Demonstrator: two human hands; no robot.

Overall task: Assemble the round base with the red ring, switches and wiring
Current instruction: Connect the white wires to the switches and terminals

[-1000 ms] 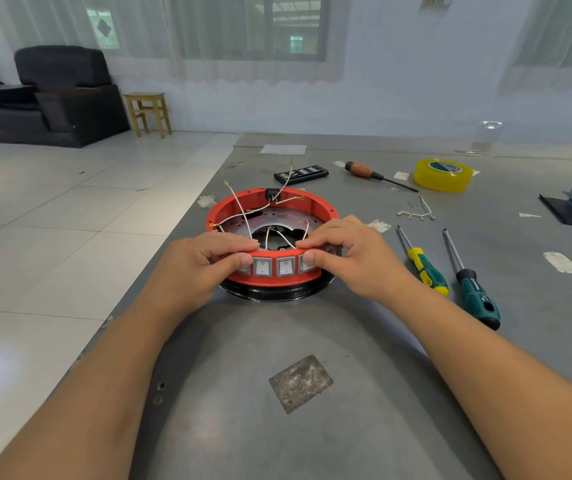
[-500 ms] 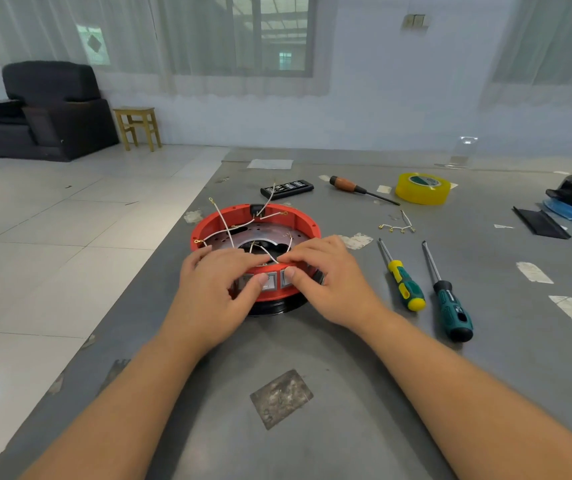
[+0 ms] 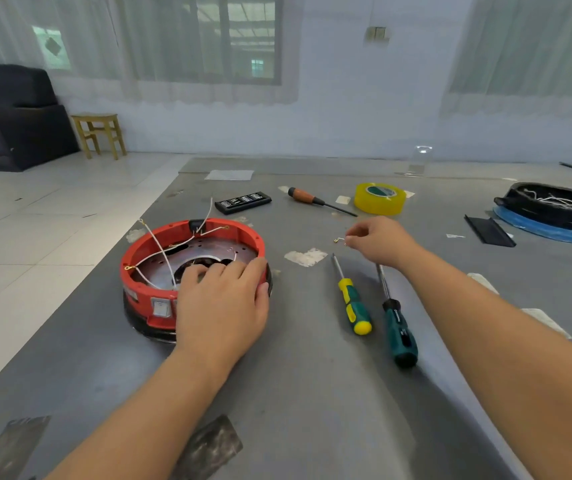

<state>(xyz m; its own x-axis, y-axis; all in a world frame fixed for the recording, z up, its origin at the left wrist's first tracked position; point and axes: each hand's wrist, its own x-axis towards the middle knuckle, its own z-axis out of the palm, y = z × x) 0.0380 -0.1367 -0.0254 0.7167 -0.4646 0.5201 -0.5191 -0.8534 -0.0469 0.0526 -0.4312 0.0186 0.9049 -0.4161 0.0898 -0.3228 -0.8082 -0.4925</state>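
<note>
left hand (image 3: 220, 306): laid flat on the red ring (image 3: 146, 244), nothing gripped.
right hand (image 3: 378, 239): fingertips pinched on small brass-tipped wire (image 3: 337, 240).
ring: lies left of the wire.

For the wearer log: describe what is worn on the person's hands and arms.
Nothing is worn. The left hand and right hand are bare, without gloves, rings or a watch. Both forearms are uncovered as far as the frame shows; no sleeve is visible.
</note>
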